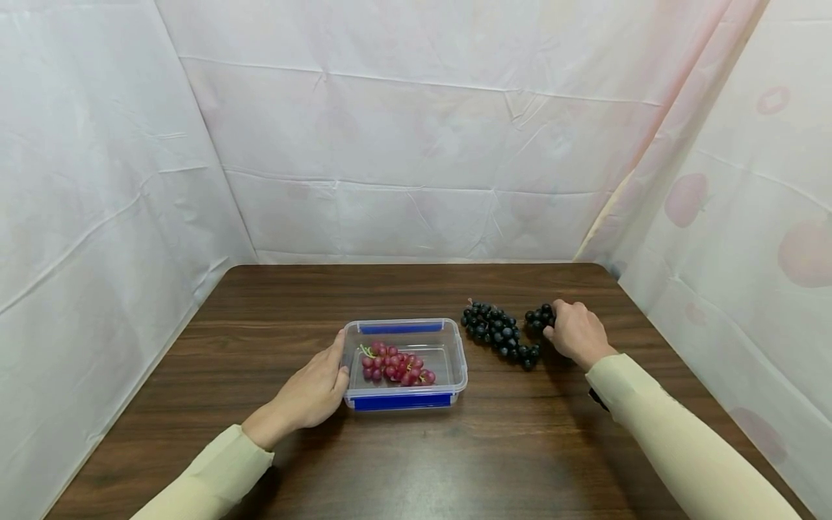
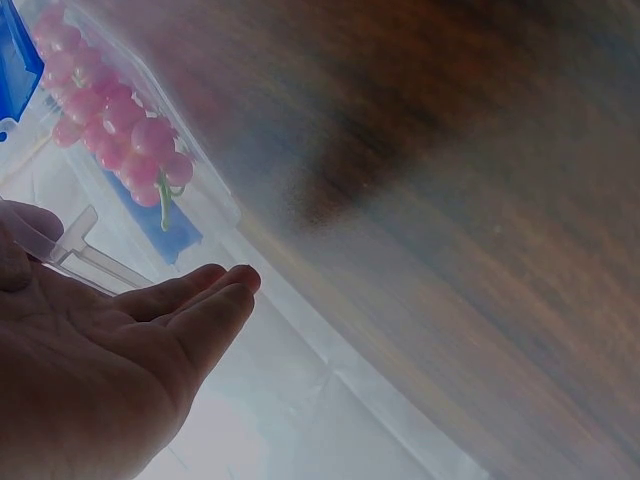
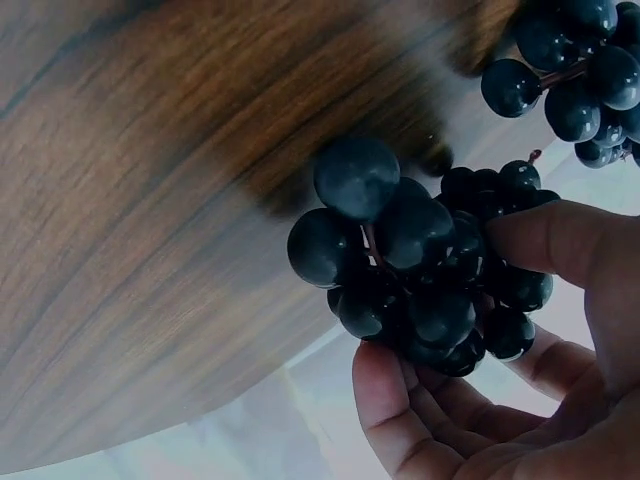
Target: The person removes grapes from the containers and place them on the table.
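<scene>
A clear plastic food container (image 1: 404, 393) with blue strips along its front and back stands on the table, and a bunch of red grapes (image 1: 396, 365) lies inside it. My left hand (image 1: 312, 386) rests against the container's left wall, its fingers straight; the left wrist view shows the palm (image 2: 90, 370) beside the clear plastic edge. To the right, my right hand (image 1: 578, 332) grips a small bunch of black grapes (image 3: 400, 260) between thumb and fingers. A larger bunch of black grapes (image 1: 497, 328) lies between the container and that hand.
The dark wood-grain table (image 1: 416, 462) carries all of these things. White cloth walls (image 1: 416, 144) rise behind and on both sides, close to the table's edges. The right-hand cloth has faint red fruit prints.
</scene>
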The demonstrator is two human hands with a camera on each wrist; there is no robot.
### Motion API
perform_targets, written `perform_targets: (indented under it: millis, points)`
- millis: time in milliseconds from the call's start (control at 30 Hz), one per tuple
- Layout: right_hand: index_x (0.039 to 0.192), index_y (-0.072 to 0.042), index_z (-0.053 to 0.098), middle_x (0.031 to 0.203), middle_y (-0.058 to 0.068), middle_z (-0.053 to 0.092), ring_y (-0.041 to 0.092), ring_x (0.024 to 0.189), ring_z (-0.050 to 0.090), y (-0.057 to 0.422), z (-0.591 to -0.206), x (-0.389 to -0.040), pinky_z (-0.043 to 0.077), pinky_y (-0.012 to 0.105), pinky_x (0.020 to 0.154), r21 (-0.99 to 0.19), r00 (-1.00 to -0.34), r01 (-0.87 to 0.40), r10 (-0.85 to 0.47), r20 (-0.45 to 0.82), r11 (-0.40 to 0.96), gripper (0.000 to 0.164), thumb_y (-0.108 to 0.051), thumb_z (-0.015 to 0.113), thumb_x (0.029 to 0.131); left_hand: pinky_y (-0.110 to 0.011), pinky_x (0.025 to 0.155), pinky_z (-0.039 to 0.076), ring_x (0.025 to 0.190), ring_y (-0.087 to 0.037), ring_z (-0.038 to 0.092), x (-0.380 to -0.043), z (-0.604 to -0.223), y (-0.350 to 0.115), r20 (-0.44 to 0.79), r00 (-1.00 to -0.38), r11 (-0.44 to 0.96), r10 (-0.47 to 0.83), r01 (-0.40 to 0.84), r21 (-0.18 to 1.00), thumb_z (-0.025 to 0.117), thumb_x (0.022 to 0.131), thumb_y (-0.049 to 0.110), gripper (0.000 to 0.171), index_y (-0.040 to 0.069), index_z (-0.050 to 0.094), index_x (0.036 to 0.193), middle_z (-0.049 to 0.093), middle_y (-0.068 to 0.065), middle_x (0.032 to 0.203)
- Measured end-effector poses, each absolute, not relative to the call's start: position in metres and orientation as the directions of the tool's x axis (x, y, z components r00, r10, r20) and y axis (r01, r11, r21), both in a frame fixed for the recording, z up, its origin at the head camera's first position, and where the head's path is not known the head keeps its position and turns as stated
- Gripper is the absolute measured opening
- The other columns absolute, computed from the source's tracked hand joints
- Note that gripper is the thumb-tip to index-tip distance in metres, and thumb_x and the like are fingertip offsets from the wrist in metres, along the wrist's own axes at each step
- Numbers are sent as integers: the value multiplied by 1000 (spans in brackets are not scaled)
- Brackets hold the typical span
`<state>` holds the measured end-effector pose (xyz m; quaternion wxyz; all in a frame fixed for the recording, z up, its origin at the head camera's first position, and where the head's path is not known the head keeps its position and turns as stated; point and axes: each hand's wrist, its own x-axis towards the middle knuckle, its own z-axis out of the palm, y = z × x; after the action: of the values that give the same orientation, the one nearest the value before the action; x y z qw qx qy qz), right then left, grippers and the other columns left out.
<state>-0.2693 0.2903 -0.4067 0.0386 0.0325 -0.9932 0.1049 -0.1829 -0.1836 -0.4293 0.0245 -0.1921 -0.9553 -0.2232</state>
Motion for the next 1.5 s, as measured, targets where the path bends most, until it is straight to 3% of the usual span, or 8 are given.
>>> perform_targets:
  millis: [600, 833, 1167, 1500]
  points:
    - [139, 11, 51, 113, 35, 63, 42, 81, 66, 294, -409, -269, 56, 55, 67, -214, -997, -51, -38, 67, 975, 58, -17, 72, 93, -56, 117, 33, 145, -41, 38, -183, -430, -184, 126, -927, 830, 352, 372, 415, 43, 107, 18, 70, -4, 7, 162, 35, -28, 159]
    - [140, 14, 41, 99, 31, 64, 37, 72, 65, 294, -406, -269, 55, 52, 61, -233, -1000, -14, -9, 26, 972, 70, -21, 76, 92, -56, 117, 33, 145, -41, 39, -183, -430, -184, 126, -928, 831, 350, 370, 416, 43, 108, 19, 69, -5, 9, 162, 35, -28, 159]
    - [147, 11, 39, 109, 31, 64, 37, 76, 65, 292, -398, -268, 54, 54, 64, -214, -1000, 0, 3, 13, 977, 77, -27, 76, 91, -56, 117, 33, 145, -42, 39, -183, -430, -184, 126, -927, 830, 352, 372, 415, 43, 108, 18, 70, -4, 6, 163, 35, -28, 159]
    - [143, 7, 46, 124, 34, 57, 46, 97, 62, 285, -386, -267, 52, 58, 72, -213, -1000, -9, -4, 23, 977, 69, -32, 71, 92, -57, 117, 33, 145, -42, 38, -183, -430, -184, 126, -927, 830, 353, 372, 415, 43, 107, 18, 70, -3, 5, 163, 35, -28, 159]
